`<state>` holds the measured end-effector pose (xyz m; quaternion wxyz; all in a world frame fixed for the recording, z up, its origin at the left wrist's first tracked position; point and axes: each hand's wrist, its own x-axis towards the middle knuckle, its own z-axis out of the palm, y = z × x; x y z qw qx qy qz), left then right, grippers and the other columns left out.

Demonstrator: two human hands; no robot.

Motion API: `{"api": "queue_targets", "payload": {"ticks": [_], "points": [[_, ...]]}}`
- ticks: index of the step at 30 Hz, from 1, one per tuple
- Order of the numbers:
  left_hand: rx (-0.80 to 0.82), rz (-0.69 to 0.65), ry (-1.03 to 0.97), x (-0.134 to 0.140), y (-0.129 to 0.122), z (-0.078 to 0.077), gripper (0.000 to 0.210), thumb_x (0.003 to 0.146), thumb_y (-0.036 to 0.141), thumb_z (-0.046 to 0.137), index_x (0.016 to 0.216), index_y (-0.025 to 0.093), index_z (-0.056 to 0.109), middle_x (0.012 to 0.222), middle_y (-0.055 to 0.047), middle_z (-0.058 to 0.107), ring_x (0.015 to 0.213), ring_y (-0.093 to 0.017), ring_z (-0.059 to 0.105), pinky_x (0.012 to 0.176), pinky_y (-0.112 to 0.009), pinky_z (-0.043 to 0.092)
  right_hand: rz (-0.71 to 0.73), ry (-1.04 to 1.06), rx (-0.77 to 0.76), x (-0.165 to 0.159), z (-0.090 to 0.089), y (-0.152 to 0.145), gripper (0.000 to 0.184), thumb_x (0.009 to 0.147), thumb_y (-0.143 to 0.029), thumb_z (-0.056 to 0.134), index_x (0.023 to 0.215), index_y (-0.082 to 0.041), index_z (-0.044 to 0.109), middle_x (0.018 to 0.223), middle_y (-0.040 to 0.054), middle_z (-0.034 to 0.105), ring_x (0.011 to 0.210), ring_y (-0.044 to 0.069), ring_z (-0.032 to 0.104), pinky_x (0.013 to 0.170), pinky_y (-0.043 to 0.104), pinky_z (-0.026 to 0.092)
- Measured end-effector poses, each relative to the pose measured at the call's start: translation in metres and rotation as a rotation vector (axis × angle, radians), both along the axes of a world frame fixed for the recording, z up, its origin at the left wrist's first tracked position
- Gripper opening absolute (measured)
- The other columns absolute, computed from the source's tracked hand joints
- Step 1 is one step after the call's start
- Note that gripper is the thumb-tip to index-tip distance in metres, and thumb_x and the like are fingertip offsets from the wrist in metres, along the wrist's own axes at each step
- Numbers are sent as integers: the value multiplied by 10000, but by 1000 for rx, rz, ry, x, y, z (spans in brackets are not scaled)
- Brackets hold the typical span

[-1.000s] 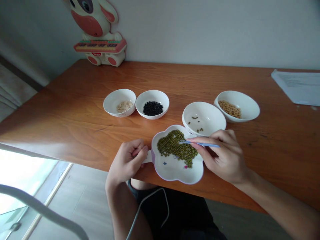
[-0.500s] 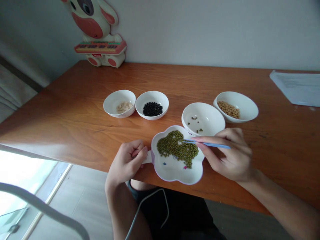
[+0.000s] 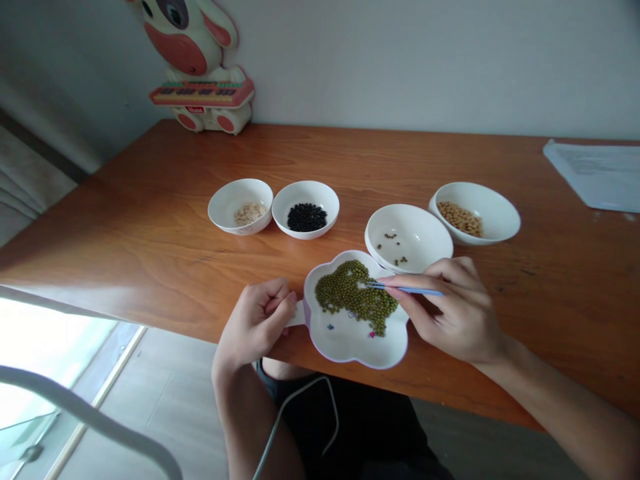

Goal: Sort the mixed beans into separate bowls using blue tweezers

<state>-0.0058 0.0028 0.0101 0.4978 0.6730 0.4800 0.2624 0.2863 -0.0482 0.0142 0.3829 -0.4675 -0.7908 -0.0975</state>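
Note:
My left hand is closed around the short handle of a white flower-shaped dish with a lilac rim. Green mung beans cover the upper part of this dish. Blue tweezers are pinched in my right hand, their tips down among the beans. Whether a bean sits between the tips is too small to tell. Just behind the dish, touching or nearly touching it, stands a white bowl with several mung beans on its bottom.
At the back left are a bowl of pale flat seeds and a bowl of black beans. A bowl of tan beans stands right. A cow-shaped toy keyboard is by the wall; a plastic sheet lies far right.
My right hand has shifted slightly left, with the tweezers reaching a little deeper among the mung beans. The left hand still grips the handle.

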Motion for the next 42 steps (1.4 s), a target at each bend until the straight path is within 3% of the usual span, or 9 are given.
{"api": "queue_targets", "payload": {"ticks": [10, 14, 18, 22, 26, 30, 42], "points": [[1, -6, 6, -1, 0, -1, 422, 946, 371, 543, 623, 231, 310, 516, 31, 480, 478, -99, 470, 463, -224, 323, -16, 16, 69, 5, 4, -4, 579, 832, -63, 789, 1321, -345, 664, 825, -70, 786, 637, 141, 589, 671, 349, 431], [3, -5, 3, 0, 0, 0, 416, 935, 364, 552, 618, 231, 318, 512, 35, 475, 473, -95, 453, 463, -228, 315, -138, -30, 189, 21, 8, -7, 698, 818, -55, 793, 1409, -383, 617, 834, -54, 784, 649, 178, 595, 678, 376, 441], [15, -1, 8, 0, 0, 1, 405, 921, 348, 565, 610, 226, 336, 506, 32, 488, 480, -95, 435, 466, -232, 307, -260, -23, 182, 30, 9, -5, 598, 840, -59, 766, 1347, -361, 672, 881, -13, 775, 729, 214, 637, 718, 398, 463], [15, -1, -3, 0, 0, 0, 414, 923, 349, 566, 613, 229, 318, 509, 34, 480, 481, -97, 444, 471, -232, 323, -124, 17, 179, 20, 8, -2, 542, 818, -33, 782, 1277, -308, 690, 878, -29, 793, 678, 176, 602, 687, 370, 457], [12, -4, -4, -1, -1, -2, 405, 945, 345, 542, 624, 229, 324, 515, 33, 484, 480, -97, 458, 471, -227, 330, 7, 16, 50, 3, 4, -4, 422, 836, -70, 792, 1189, -280, 691, 903, -45, 812, 683, 146, 621, 719, 355, 451], [14, -6, 3, -1, -1, -2, 405, 956, 348, 533, 626, 229, 330, 513, 34, 492, 476, -97, 468, 474, -228, 337, 6, 43, -10, -9, 0, -3, 318, 866, -115, 784, 1127, -280, 709, 835, -55, 784, 686, 126, 624, 722, 331, 440], [21, -12, 10, -1, 0, -1, 413, 958, 356, 524, 631, 234, 303, 521, 36, 474, 488, -97, 445, 474, -232, 327, -28, 45, -22, -15, -1, 0, 237, 876, -138, 789, 1080, -248, 737, 841, -43, 791, 687, 112, 620, 755, 321, 433]]}}
